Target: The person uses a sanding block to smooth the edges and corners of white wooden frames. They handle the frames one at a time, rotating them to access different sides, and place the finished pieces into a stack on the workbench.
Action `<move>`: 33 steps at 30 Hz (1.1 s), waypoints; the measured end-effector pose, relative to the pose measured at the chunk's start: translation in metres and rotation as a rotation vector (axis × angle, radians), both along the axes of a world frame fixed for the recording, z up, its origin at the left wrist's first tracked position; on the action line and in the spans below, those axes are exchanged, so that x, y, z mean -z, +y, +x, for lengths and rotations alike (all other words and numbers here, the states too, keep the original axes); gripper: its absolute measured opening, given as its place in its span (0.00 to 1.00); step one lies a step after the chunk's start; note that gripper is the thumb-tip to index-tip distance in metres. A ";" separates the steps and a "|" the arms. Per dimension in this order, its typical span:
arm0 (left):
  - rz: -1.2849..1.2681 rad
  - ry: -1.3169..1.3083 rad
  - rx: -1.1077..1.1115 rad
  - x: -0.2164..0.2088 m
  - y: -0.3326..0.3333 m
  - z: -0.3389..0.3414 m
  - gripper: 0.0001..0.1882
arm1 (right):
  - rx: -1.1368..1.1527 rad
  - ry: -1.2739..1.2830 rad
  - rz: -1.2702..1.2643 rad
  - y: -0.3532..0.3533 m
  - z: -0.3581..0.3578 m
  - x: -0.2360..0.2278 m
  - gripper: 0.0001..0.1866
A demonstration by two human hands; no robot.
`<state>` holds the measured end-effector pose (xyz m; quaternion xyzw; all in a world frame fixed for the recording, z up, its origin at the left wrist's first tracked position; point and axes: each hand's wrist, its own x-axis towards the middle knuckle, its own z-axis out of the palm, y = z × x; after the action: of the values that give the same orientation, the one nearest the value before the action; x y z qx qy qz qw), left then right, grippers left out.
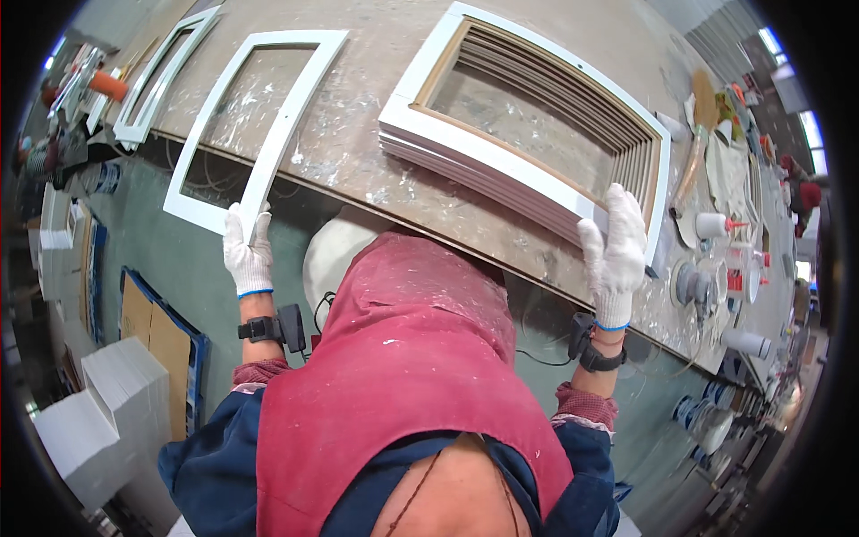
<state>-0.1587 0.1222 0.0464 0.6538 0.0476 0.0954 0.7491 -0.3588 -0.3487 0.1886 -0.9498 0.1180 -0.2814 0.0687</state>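
My left hand (248, 249), in a white knit glove, grips the near corner of a single white rectangular frame (286, 116) that lies partly over the workbench edge. My right hand (616, 248), also gloved, rests against the near right corner of a stack of several white frames (483, 148) with wooden inner edges. That stack lies flat on the paint-spattered workbench (358, 152). A red apron covers my chest between both arms, and each wrist carries a black strap device.
Another white frame (161, 76) lies at the bench's far left. Glue bottles, cups and a round sander (693, 285) crowd the right end. White blocks (116, 394) and cardboard sheets (157, 336) sit on the green floor at left. A white stool seat (331, 255) stands under the bench edge.
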 end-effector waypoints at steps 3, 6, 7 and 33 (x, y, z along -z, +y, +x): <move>0.977 -0.220 -0.040 0.008 -0.009 -0.001 0.20 | 0.095 0.140 -0.177 0.004 -0.008 0.010 0.29; 0.343 0.305 0.204 -0.010 0.001 0.002 0.21 | 0.045 0.051 0.016 -0.005 -0.019 0.015 0.30; 0.285 0.512 0.278 -0.015 0.013 0.001 0.22 | 0.097 0.002 0.038 -0.008 -0.023 0.011 0.31; 0.283 0.029 0.466 -0.093 -0.154 0.161 0.20 | 0.142 -0.305 1.392 0.103 -0.093 0.041 0.20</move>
<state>0.0027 -0.0319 0.1399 0.7466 -0.1073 -0.0831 0.6512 -0.4522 -0.2462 0.1474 -0.6258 0.3205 -0.2745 0.6559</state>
